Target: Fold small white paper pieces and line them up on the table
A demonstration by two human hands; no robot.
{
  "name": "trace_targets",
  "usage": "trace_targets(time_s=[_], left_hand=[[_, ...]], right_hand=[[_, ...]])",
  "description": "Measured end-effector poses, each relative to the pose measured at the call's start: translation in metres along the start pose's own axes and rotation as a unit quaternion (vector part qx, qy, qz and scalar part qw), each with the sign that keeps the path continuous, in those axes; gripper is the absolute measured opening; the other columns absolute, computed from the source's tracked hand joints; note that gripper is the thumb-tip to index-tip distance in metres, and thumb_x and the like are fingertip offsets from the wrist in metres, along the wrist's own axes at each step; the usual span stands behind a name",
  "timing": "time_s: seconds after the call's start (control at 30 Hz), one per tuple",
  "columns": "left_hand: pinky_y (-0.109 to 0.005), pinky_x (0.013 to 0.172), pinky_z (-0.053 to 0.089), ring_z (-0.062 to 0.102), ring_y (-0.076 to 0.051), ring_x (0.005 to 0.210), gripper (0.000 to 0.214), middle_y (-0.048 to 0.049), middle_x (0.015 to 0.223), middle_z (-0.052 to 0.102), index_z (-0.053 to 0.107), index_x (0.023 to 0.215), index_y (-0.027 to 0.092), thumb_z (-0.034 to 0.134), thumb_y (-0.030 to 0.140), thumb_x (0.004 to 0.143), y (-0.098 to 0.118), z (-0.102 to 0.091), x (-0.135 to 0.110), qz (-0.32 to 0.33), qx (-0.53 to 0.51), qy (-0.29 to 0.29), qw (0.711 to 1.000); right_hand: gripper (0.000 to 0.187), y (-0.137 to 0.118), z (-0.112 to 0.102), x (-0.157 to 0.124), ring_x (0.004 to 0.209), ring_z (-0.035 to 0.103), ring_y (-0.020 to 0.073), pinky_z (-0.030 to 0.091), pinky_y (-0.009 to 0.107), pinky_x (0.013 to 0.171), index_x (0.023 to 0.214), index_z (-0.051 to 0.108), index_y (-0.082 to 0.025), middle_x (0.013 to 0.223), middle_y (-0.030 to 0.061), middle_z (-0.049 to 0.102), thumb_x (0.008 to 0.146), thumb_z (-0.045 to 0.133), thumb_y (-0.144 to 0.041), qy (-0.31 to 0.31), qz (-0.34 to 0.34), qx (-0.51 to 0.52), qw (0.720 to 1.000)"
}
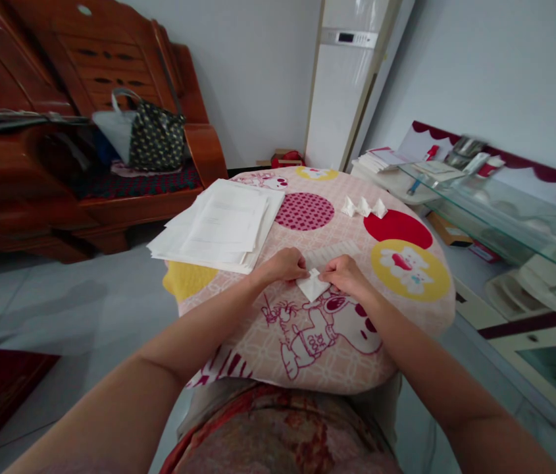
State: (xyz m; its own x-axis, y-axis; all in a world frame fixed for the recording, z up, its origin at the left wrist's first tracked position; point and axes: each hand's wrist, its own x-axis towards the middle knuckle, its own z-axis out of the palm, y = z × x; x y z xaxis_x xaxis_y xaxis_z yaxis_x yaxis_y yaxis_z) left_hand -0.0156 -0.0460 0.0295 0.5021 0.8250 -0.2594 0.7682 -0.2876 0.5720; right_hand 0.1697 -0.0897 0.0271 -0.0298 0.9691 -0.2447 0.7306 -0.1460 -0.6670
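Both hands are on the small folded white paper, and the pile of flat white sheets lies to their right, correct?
No, the head view shows the pile of flat white sheets to their left. The left hand and right hand are on the small folded white paper.

Matt paper piece (312, 288), perhaps fleecy tablecloth (252, 342), glossy wooden bench (102, 60)

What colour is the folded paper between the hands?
White paper, best seen in the head view.
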Motion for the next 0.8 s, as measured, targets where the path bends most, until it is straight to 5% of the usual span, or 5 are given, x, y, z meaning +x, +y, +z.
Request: trace_targets(time_s=[0.3, 0.8], left_hand=[[-0.026, 0.061, 0.039, 0.062, -0.018, 0.066, 0.018, -0.0043, 0.067, 0.07, 0.079, 0.079, 0.018, 0.07, 0.033, 0.075, 0.0, 0.003, 0.004, 0.012, 0.125, 0.004, 0.992], [-0.027, 0.065, 0.039, 0.06, -0.016, 0.068, 0.019, -0.0045, 0.072, 0.07, 0.079, 0.083, 0.018, 0.065, 0.031, 0.084, -0.002, 0.009, -0.005, 0.0, 0.108, 0.014, 0.994]], right_hand=[[0.014, 0.018, 0.007, 0.004, 0.056, 0.054, 0.0129, 0.035, 0.025, 0.055, 0.063, 0.073, -0.015, 0.057, 0.0005, 0.064, 0.077, 0.072, -0.02, 0.02, -0.105, -0.062, 0.992], [0.017, 0.015, 0.007, -0.003, 0.058, 0.056, 0.0153, 0.033, 0.026, 0.056, 0.066, 0.074, -0.013, 0.06, 0.0031, 0.066, 0.081, 0.07, -0.021, 0.012, -0.097, -0.071, 0.993]])
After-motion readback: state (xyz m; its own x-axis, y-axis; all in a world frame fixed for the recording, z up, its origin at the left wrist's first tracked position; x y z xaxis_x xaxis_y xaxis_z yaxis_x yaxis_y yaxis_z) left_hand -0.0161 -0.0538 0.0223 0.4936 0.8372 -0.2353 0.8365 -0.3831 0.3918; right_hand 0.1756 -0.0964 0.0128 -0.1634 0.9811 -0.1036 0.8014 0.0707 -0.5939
